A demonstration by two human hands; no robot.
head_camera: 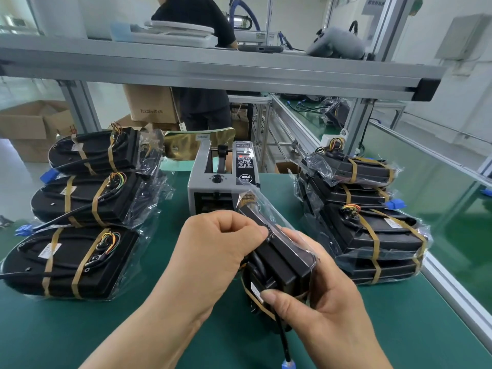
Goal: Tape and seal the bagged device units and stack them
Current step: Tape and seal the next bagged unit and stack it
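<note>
I hold a black bagged device unit (279,259) upright above the green mat (133,328), just in front of the grey tape dispenser (221,177). My right hand (319,296) grips its lower end, thumb across a white label and a tan tape band. My left hand (221,246) pinches the clear bag against the unit's upper edge. The bag's loose end sticks up towards the dispenser's mouth. A black cable with a blue plug (288,364) hangs below the unit.
Three taped bagged units (80,206) lie in a row on the left. A stack of taped units (372,225) stands on the right near the mat's metal edge (452,288). An aluminium shelf rail (213,67) crosses overhead. A person (202,107) stands behind, beside cardboard boxes (151,105).
</note>
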